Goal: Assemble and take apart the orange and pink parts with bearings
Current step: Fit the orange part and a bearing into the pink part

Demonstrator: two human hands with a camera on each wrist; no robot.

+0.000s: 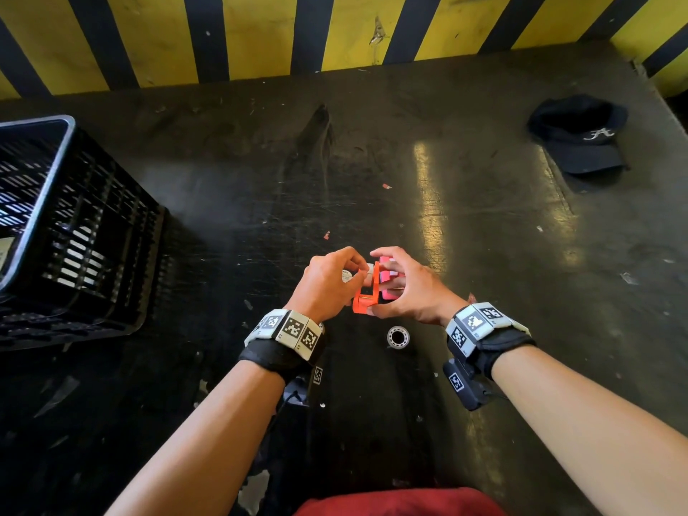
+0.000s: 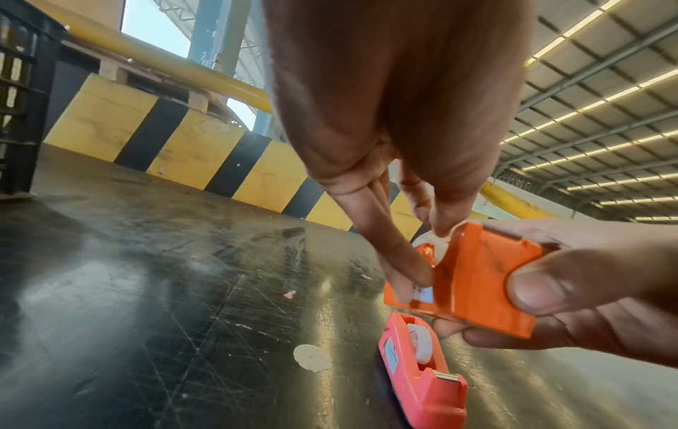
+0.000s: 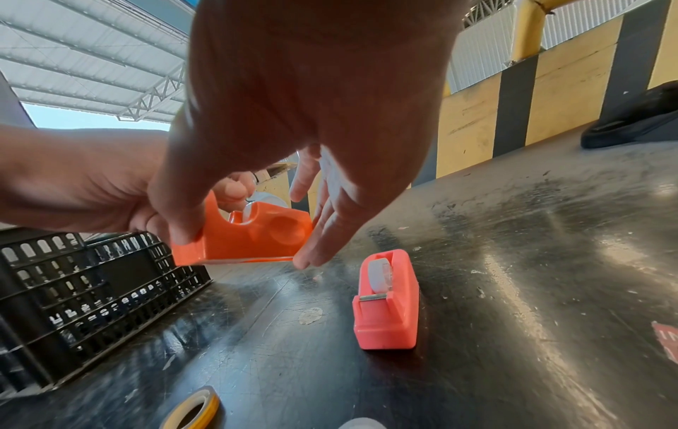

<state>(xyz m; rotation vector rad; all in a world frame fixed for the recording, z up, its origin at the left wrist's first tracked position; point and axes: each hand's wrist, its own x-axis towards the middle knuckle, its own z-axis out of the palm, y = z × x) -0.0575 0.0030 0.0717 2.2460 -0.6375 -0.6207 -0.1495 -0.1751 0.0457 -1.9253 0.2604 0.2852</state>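
My right hand [image 1: 379,283] grips the orange part [image 1: 365,299], a small tape-dispenser body, thumb on its near end and fingers along its far side, lifted off the table. In the right wrist view the orange part [image 3: 249,235] tilts in that grip. My left hand [image 1: 359,271] pinches the white roll [image 2: 434,246] sitting in the orange part's [image 2: 477,278] slot. The pink part [image 3: 389,302] stands on the table under my hands, with a white roll [image 3: 380,275] seated in it. In the head view the pink part [image 1: 389,292] is mostly hidden by my right fingers.
A loose ring-shaped roll [image 1: 398,337] lies on the dark table [image 1: 484,225] just in front of my wrists. A yellow tape roll [image 3: 194,409] lies nearer me. A black slatted crate [image 1: 74,232] stands at the left, a black cap [image 1: 580,137] at the far right. A yellow-black striped wall [image 1: 260,39] runs along the back.
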